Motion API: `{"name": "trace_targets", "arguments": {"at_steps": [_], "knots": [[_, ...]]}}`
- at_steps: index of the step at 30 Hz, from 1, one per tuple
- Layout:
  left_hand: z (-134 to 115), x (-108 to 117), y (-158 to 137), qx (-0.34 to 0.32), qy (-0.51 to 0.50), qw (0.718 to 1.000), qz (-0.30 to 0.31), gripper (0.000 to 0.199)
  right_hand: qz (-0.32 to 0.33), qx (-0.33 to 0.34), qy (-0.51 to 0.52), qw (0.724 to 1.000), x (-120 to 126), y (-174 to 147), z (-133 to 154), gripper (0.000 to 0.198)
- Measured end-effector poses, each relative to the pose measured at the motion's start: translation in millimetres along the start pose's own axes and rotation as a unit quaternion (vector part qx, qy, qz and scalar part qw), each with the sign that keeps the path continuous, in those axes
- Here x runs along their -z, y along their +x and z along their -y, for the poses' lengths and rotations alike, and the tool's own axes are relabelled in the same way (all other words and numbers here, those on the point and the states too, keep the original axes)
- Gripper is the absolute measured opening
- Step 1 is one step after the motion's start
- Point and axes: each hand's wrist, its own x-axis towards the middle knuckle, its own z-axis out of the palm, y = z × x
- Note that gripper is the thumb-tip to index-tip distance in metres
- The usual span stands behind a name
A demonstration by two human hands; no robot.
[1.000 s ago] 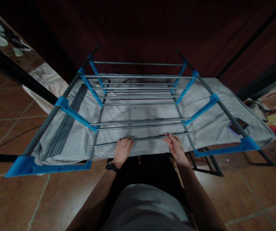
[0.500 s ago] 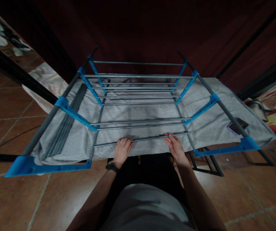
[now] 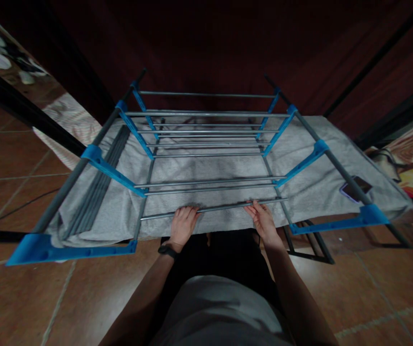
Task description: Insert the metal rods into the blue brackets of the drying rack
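Observation:
A thin grey metal tube (image 3: 224,207) lies crosswise near the front of a grey cloth. My left hand (image 3: 184,223) has its fingers wrapped over the tube left of the middle. Toward its right end, my right hand (image 3: 260,217) pinches the same tube with thumb and fingers. Around it stands a rack frame of grey tubes and blue plastic brackets (image 3: 115,174). Several crossbars (image 3: 210,181) join the left and right brackets behind my hands. The front blue bracket on the right (image 3: 339,223) and the front one on the left (image 3: 80,253) carry no crossbar between them.
Several loose grey tubes (image 3: 100,185) lie bundled on the cloth (image 3: 206,166) at the left. A phone (image 3: 355,188) rests on the cloth at the right, beside a frame tube. Dark metal posts (image 3: 22,103) rise at the sides, with a dark red curtain (image 3: 206,43) behind.

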Motion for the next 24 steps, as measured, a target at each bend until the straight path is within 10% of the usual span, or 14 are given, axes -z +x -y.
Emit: {"name": "trace_targets", "arguments": {"at_steps": [24], "knots": [[0.7,-0.2,0.3,-0.016,-0.056,0.998,-0.01,0.04,0.005,0.007,0.001,1.0,0.3,-4.3,0.8,0.03]]}}
